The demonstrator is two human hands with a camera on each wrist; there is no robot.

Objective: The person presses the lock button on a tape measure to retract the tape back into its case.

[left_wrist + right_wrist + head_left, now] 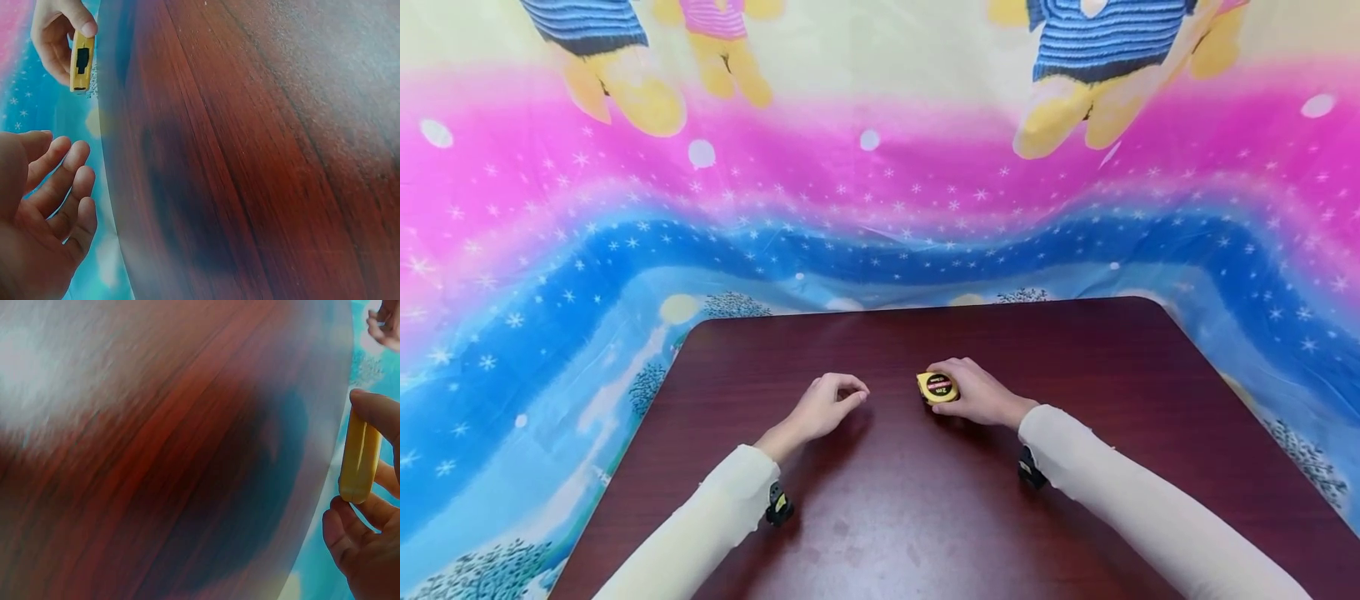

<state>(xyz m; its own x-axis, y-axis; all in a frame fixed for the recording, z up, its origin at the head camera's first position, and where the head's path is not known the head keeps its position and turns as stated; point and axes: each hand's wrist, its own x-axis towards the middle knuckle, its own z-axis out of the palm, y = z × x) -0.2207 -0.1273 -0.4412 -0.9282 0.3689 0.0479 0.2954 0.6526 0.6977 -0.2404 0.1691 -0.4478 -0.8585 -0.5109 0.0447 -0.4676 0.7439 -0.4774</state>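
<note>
A yellow tape measure (938, 387) with a round black label is gripped by my right hand (973, 393), thumb on one side and fingers on the other. The right wrist view shows its plain yellow edge (359, 456) between thumb and fingers, while the dark slot on its front face (82, 60) shows in the left wrist view. To the left of it, my left hand (823, 406) is held over the table with loosely bent fingers. Nothing is in that hand, and a gap separates it from the tape measure.
Both hands are over a dark red wooden table (880, 517) with rounded far corners. Behind it hangs a patterned cloth (865, 208) in pink and blue, with bears and snowflakes. Dark bands with cameras (779, 504) sit at both wrists.
</note>
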